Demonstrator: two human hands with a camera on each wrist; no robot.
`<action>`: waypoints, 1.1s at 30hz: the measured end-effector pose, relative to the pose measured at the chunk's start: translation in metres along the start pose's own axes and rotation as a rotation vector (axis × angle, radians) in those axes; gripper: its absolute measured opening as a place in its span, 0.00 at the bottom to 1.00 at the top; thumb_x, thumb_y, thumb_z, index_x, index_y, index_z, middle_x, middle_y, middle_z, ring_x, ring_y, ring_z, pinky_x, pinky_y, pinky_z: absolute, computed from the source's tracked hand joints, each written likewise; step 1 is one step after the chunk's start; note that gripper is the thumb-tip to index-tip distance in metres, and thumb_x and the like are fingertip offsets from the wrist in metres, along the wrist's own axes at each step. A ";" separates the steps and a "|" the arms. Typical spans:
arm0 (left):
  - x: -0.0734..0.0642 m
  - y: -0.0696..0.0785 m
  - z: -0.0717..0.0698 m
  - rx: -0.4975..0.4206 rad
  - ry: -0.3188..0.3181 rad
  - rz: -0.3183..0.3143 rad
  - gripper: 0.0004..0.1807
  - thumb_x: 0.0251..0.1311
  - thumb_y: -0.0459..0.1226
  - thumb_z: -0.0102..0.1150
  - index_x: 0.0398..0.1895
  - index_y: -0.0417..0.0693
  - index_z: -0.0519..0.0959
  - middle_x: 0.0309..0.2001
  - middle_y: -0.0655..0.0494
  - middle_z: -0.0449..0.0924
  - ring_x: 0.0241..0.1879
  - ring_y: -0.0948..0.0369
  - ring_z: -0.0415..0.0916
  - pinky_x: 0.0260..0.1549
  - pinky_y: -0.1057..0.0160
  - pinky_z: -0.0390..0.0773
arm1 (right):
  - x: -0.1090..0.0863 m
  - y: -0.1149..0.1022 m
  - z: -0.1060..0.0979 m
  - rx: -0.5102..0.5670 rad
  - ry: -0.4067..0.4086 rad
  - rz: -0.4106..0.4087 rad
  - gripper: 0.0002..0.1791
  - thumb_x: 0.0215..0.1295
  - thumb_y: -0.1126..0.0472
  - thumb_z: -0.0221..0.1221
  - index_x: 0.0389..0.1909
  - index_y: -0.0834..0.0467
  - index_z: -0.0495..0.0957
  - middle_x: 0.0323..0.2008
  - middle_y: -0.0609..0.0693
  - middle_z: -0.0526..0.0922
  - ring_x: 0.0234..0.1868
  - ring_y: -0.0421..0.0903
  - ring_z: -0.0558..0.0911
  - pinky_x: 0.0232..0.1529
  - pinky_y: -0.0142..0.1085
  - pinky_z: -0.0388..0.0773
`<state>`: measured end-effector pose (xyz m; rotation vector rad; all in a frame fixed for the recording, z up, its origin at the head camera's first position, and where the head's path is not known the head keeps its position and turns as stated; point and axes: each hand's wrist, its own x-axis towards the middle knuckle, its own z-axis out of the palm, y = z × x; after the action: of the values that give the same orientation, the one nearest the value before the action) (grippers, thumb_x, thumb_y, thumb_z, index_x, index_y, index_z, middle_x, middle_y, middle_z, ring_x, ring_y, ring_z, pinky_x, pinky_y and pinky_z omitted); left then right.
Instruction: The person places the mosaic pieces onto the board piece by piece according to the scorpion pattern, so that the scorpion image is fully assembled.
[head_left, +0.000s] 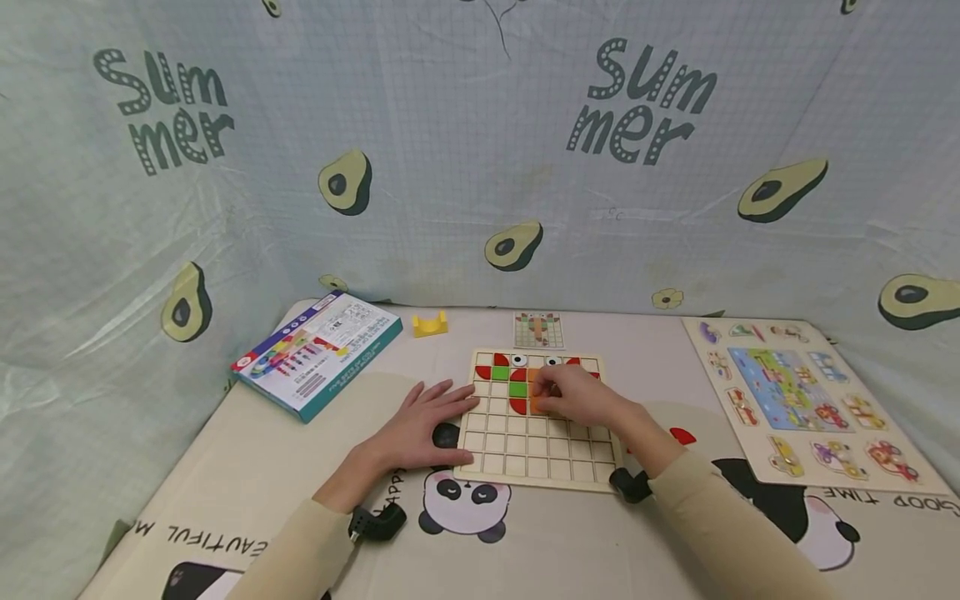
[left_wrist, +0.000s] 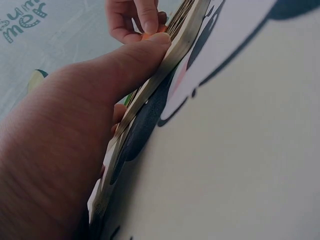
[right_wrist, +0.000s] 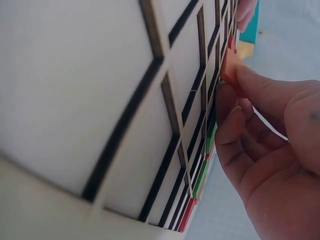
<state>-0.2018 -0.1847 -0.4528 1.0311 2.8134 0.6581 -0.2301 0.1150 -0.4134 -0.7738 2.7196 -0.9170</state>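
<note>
A square wooden grid board (head_left: 540, 450) lies on the table, several of its upper cells filled with red and green tiles and round eye pieces. My left hand (head_left: 427, 425) rests at the board's left edge with fingers spread, and its thumb (left_wrist: 145, 50) lies on the rim in the left wrist view. Over the upper middle cells, my right hand (head_left: 581, 396) pinches an orange tile (right_wrist: 231, 67) between thumb and fingertips. That tile is tilted against the grid in the right wrist view. Some cells are hidden beneath the right hand.
Behind the board lies a pattern card (head_left: 538, 331), with a yellow plastic piece (head_left: 430, 324) to its left. A boxed game (head_left: 318, 354) is at the left, a picture puzzle board (head_left: 810, 400) at the right. A loose red tile (head_left: 682, 436) lies beside my right forearm.
</note>
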 end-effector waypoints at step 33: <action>0.001 -0.002 0.002 0.001 0.007 0.006 0.47 0.55 0.65 0.63 0.76 0.58 0.66 0.78 0.59 0.57 0.78 0.49 0.43 0.72 0.38 0.35 | -0.044 0.020 -0.027 0.074 0.085 0.082 0.08 0.67 0.61 0.66 0.43 0.59 0.81 0.35 0.47 0.79 0.37 0.46 0.77 0.40 0.39 0.78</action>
<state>-0.2033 -0.1852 -0.4553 1.0394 2.8178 0.6619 -0.2092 0.1652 -0.4041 -0.6190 2.7486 -1.0474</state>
